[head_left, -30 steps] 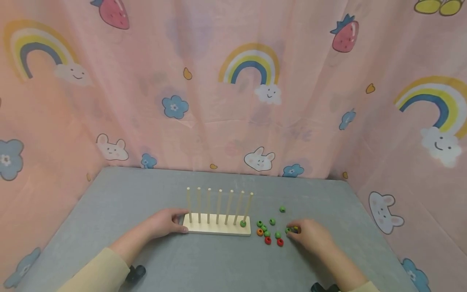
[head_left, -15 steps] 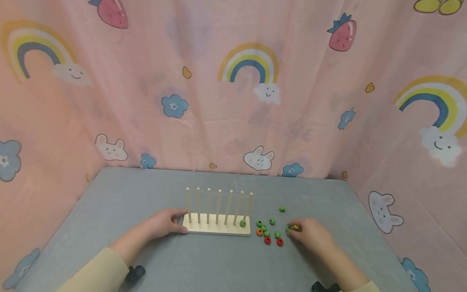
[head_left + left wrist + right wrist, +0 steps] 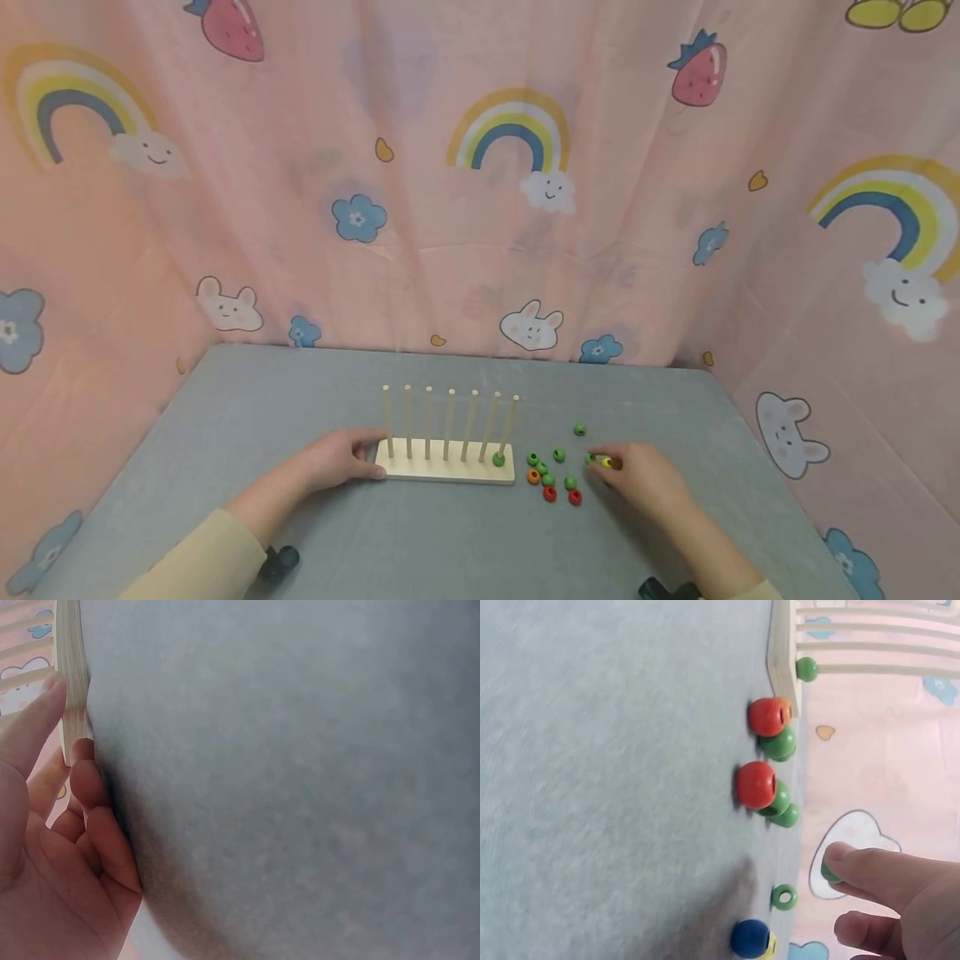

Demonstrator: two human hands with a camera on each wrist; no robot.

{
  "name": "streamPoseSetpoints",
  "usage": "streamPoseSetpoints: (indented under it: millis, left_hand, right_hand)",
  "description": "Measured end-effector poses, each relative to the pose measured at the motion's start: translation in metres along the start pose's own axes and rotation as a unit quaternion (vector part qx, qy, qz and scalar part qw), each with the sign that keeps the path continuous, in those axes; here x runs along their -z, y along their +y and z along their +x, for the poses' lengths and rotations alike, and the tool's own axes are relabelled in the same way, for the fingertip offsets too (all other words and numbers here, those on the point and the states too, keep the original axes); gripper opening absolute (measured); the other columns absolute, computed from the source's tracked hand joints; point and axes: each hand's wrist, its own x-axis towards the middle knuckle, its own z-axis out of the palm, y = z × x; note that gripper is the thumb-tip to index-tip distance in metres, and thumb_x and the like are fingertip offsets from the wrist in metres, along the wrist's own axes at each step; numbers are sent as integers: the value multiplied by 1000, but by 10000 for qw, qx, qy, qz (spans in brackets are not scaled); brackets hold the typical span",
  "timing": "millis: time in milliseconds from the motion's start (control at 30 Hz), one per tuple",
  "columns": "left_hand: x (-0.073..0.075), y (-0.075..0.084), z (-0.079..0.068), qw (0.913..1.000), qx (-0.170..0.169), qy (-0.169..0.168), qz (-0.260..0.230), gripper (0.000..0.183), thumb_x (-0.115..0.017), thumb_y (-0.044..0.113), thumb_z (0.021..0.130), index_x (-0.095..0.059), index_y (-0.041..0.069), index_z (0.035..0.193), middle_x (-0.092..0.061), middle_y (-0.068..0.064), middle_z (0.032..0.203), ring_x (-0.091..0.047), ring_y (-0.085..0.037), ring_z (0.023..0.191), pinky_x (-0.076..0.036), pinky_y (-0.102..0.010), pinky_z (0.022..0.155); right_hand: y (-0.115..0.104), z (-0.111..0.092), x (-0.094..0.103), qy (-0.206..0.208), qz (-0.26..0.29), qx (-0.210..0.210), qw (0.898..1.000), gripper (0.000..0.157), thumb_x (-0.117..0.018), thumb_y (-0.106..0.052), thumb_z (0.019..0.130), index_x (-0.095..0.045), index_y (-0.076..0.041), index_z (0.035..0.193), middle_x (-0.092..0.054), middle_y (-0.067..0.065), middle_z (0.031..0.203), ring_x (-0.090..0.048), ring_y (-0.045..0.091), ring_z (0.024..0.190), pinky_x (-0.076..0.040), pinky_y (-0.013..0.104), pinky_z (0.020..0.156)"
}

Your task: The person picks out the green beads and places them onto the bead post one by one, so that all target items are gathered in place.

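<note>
At the left end of a wooden peg rack point(image 3: 446, 472), my left hand point(image 3: 330, 460) grips the base with thumb and fingers. The rack carries several upright pegs, and one green bead point(image 3: 499, 459) sits at the foot of the rightmost peg. My right hand point(image 3: 641, 482) pinches another green bead point(image 3: 830, 871) between thumb and finger, raised off the table in the right wrist view. A yellow bead point(image 3: 607, 462) shows beside those fingers. Between rack and right hand lie several loose green beads point(image 3: 558, 455), two red beads point(image 3: 550, 494) and an orange bead point(image 3: 533, 477).
A blue bead point(image 3: 750, 939) lies near the yellow one, below the right hand in the right wrist view. One green bead point(image 3: 580, 429) is set farther back on the grey table point(image 3: 420, 542). A pink patterned curtain point(image 3: 465, 250) hangs behind the table.
My right hand has risen slightly from the table with the green bead in its pinch, uncovering more of the yellow bead. The left hand and the rack stay put.
</note>
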Motion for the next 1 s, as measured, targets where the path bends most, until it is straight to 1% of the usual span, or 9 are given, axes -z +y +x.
streamPoseSetpoints:
  millis: [167,400,533,633,767,867,1000]
  left_hand:
    - [0,2,-1,10000,11,27,-20,60,-84,28,79,-64,14,134,-49,-1,71,-43,-15,65,-32,-33,59]
    - [0,4,-2,10000,19,49,12,60,-84,27,79,-63,13,134,-49,-1,71,-44,-15,65,-33,-33,59]
    - [1,4,-2,10000,-27,40,9,60,-84,27,80,-63,13,134,-50,-1,72,-44,-15,65,-33,-32,59]
    - [0,2,-1,10000,-47,29,28,60,-84,27,79,-64,12,134,-50,-1,72,-44,-15,65,-33,-32,59]
    - [0,1,-1,10000,-19,14,27,61,-84,28,79,-64,13,134,-50,-1,72,-44,-15,65,-33,-32,59]
    - [0,1,-1,10000,-20,14,-16,61,-84,29,79,-63,13,134,-50,-1,72,-44,-15,65,-33,-32,59]
    - [1,1,-1,10000,-57,17,-30,61,-84,28,79,-63,13,134,-50,-1,72,-44,-15,65,-33,-32,59]
  right_hand:
    - [-9,-2,3,293,243,146,9992,30,-76,-32,87,-77,-20,114,-51,-6,63,-47,13,56,-36,31,53]
    - [-25,-3,9,525,691,296,9958,31,-74,-33,89,-75,-20,117,-55,-6,65,-48,12,54,-39,29,50]
    - [-36,-3,13,656,872,333,9935,30,-73,-33,91,-75,-21,119,-56,-6,68,-47,13,58,-39,30,51]
    - [-45,-2,17,752,1039,339,9912,32,-72,-37,91,-74,-23,119,-61,-8,75,-49,13,66,-41,30,56]
    - [-59,0,20,969,1296,422,9859,32,-73,-37,90,-74,-24,120,-62,-8,76,-51,14,71,-43,31,60]
    - [-70,1,23,1125,1479,547,9811,31,-74,-33,90,-74,-23,120,-57,-7,72,-50,15,69,-42,30,58]
    - [-83,1,29,1246,1773,673,9739,31,-74,-32,90,-74,-23,120,-56,-4,71,-50,15,68,-43,28,56]
